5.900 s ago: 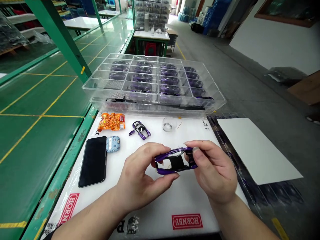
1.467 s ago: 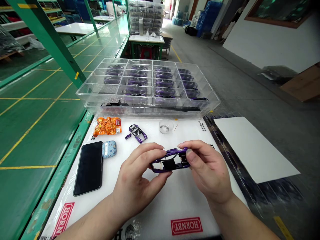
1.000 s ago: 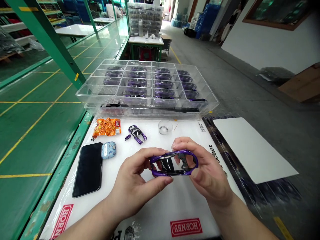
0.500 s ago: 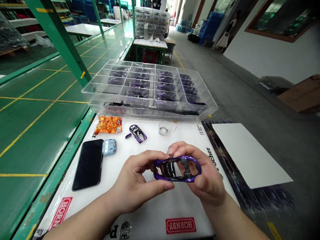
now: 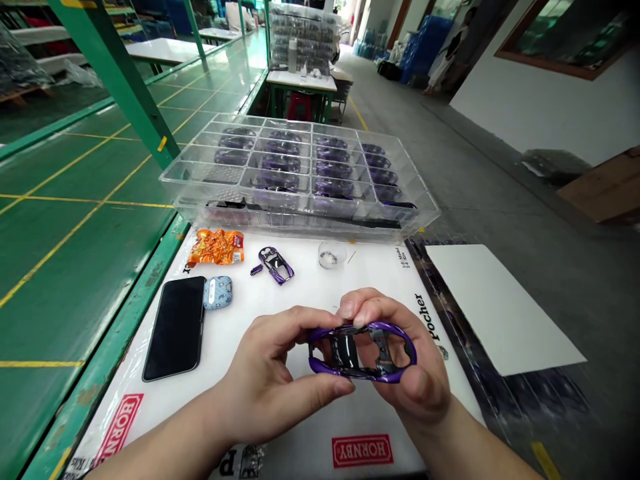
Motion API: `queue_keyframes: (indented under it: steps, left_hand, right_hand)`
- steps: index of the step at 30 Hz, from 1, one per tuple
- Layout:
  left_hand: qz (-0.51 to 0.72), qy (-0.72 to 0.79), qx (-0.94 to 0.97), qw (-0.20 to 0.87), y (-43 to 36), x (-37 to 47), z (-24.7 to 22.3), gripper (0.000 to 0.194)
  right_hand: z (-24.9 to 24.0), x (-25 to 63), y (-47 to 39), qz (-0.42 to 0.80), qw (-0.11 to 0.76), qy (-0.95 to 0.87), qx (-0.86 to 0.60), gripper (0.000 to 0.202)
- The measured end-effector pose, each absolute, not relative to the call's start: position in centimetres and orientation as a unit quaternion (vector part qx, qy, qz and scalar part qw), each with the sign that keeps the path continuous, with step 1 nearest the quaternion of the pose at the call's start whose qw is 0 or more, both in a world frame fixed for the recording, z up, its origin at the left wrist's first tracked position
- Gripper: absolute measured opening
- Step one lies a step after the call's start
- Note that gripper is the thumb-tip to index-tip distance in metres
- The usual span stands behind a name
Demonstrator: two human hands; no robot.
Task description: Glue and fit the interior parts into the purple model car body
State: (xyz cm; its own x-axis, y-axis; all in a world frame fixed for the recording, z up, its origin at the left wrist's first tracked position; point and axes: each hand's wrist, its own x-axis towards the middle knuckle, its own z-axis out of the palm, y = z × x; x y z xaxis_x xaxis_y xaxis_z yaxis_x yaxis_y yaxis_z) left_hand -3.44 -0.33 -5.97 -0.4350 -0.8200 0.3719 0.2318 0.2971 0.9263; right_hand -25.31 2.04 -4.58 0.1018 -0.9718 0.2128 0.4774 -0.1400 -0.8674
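Observation:
Between both hands I hold a purple model car body [image 5: 344, 351] with a black roof and open gaps front and rear. My left hand [image 5: 280, 373] pinches its left end, thumb along the near side and fingers on the far side. At the right end, my right hand [image 5: 410, 360] is closed around the shell, its fingertips on the far edge. Farther back on the white table mat [image 5: 280, 433] lies another purple car body [image 5: 277, 265] with a small purple piece [image 5: 257, 270] beside it. A small clear dish [image 5: 332, 255] stands to its right.
A clear compartment tray [image 5: 300, 220] with many purple car bodies spans the back. On the left lie a phone [image 5: 174, 329], a blue patterned case [image 5: 218, 293] and an orange snack packet [image 5: 217, 247]. A white board [image 5: 500, 307] covers another tray at right.
The car body has shifted slightly right and toward me, with both hands still on it. The view has moved a little; the things on the mat lie as before.

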Motion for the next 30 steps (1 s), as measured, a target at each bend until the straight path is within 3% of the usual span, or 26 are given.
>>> queue_keyframes:
  steps: [13, 17, 21, 26, 30]
  left_hand:
    - [-0.499, -0.671, 0.268, 0.478, -1.3, -3.1, -5.6, 0.053]
    - [-0.405, -0.699, 0.324, 0.494, -1.5, -3.4, -6.0, 0.057]
    - [-0.325, -0.728, 0.359, 0.485, -1.6, -3.3, -6.5, 0.074]
    - [-0.298, -0.743, 0.359, 0.480, -1.7, -3.2, -6.8, 0.077]
    - [-0.294, -0.743, 0.360, 0.482, -1.7, -3.3, -6.8, 0.075]
  right_hand:
    - [-5.8, -26.0, 1.9, -0.600, 0.562, 0.303, -0.481, 0.059]
    - [-5.9, -26.4, 1.6, -0.599, 0.533, 0.365, -0.474, 0.064]
    - [-4.9, -26.6, 1.1, -0.674, 0.449, 0.397, -0.432, 0.045]
    - [-4.0, -27.2, 0.1, -0.774, 0.287, 0.399, -0.399, 0.033]
    - [-3.0, -27.2, 0.3, -0.774, 0.279, 0.409, -0.396, 0.033]
